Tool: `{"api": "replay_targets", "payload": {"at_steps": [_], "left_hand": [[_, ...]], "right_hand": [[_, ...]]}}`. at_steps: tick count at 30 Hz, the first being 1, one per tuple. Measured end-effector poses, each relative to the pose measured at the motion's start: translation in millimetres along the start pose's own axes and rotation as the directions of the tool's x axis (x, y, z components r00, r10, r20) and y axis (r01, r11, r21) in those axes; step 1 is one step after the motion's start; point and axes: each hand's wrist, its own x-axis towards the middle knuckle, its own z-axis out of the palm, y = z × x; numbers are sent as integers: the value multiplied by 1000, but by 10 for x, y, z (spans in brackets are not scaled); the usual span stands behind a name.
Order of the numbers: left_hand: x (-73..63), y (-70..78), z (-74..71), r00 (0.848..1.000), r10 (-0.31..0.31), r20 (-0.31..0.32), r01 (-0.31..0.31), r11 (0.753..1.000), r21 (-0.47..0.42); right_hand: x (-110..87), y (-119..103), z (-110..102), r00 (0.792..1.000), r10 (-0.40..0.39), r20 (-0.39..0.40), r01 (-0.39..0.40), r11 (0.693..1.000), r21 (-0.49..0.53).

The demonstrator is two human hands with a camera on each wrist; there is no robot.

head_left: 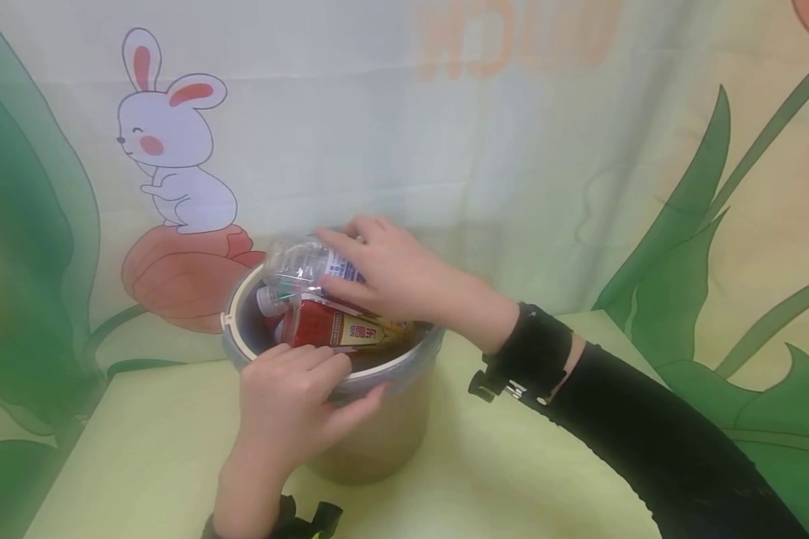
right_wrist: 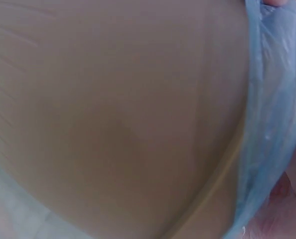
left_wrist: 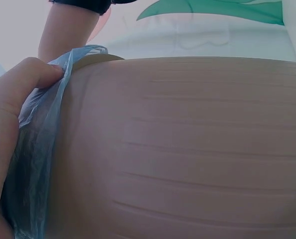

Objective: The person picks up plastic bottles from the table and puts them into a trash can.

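A brown trash bin [head_left: 371, 442] with a cream rim stands upright, a thin blue plastic bag [left_wrist: 38, 149] folded over its edge. My left hand [head_left: 297, 400] grips the near side of the rim, fingers curled over it and thumb outside on the bag. At the bin's mouth, my right hand [head_left: 404, 273] holds a clear plastic bottle [head_left: 297, 266] with a blue and white label, thumb and fingers around it. Beneath the bottle lies a red and gold carton [head_left: 337, 326] with printed characters, tilted inside the bin. A white bottle cap [head_left: 270, 301] shows beside it.
The bin stands on a pale yellow-green tabletop [head_left: 512, 464]. Close behind hangs a cloth backdrop [head_left: 350, 127] printed with a white rabbit, flowers and green leaves. A black band with a small device [head_left: 529, 352] is strapped round the right wrist.
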Motion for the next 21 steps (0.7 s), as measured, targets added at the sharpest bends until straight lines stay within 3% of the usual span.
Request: {"api": "replay_targets", "payload": {"at_steps": [8,21], "left_hand": [[0,7,-17,1000,0,1,0,1000,-11],[-2,3,-7,1000,-6,19,7,1000,-19]], "right_hand": [[-8,30,-46,999,21,26,-22,999,44],[-57,95,-163,1000,13,-4,-12,995,95]]}}
